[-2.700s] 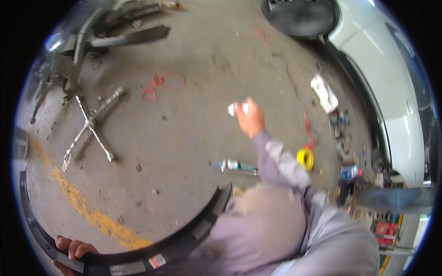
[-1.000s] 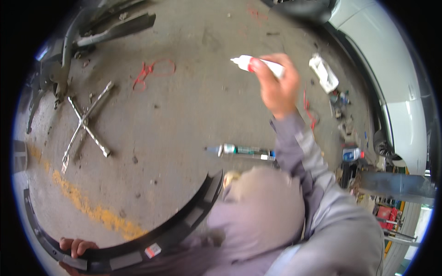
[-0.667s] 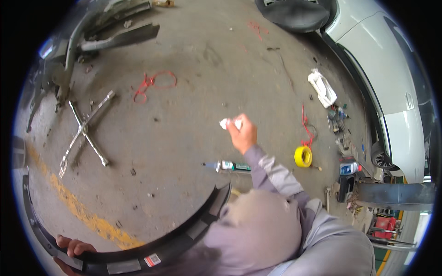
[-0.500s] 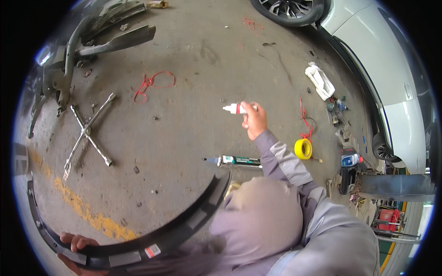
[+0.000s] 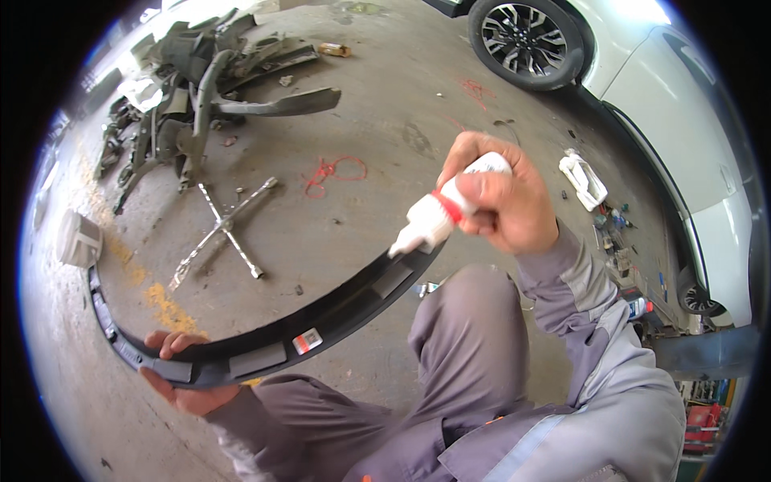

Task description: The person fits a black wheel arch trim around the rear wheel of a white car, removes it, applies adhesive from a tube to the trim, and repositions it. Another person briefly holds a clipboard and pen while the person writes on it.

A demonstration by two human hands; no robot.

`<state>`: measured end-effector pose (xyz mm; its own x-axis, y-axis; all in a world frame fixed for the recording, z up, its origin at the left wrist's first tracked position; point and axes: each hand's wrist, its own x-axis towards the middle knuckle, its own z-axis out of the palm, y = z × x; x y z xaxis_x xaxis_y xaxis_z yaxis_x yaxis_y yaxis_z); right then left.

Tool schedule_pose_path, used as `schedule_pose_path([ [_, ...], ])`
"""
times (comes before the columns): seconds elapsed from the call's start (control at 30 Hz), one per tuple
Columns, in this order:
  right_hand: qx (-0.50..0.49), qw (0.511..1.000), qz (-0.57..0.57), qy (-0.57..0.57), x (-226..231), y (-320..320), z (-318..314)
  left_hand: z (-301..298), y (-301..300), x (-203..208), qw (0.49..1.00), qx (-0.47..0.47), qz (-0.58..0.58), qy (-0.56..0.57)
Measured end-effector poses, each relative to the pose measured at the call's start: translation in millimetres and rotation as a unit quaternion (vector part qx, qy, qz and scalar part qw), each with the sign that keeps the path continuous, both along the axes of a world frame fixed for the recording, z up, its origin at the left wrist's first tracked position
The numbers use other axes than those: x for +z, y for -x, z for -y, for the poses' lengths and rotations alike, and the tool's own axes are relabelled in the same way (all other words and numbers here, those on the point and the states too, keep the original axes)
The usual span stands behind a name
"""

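A long curved black plastic trim strip arcs across in front of me, with grey pads and a small red-and-white label on its inner face. My left hand is closed round the strip toward its left part, fingers on the far side and thumb underneath. In my right hand is a white squeeze bottle with a red ring, tilted nozzle-down. Its tip is at the strip's upper edge near the right end; whether it touches I cannot tell.
A cross-shaped lug wrench lies on the concrete floor, near red string. Dark scrap car parts pile up at far left. A white car stands at right, with a white jug beside it. My knee partly hides a cartridge.
My right hand has brought the bottle nearer and turned its nozzle down to the strip. The left hand and strip appear higher in view, which has also shifted.
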<state>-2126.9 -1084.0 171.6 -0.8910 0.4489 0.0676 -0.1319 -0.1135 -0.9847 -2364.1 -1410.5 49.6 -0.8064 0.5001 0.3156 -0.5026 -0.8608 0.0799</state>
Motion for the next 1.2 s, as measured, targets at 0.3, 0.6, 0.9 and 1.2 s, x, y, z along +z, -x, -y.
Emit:
schedule_pose_path([
  [0.3, 0.064, 0.991, -0.024, -0.113, 32, 45, 89, -47, -36, 22, 0.996, -0.015, 0.011, -0.089],
  [0.6, 0.139, 0.967, 0.118, -0.177, 17, 49, 111, -44, -44, 3, 0.997, -0.044, 0.006, -0.064],
  [0.9, 0.154, 0.905, 0.121, -0.378, 19, 74, 122, -45, -41, 0, 0.996, -0.053, 0.024, -0.062],
  [1.2, 0.156, 0.887, 0.099, -0.423, 19, 80, 127, -43, -39, -1, 0.995, -0.065, 0.023, -0.073],
])
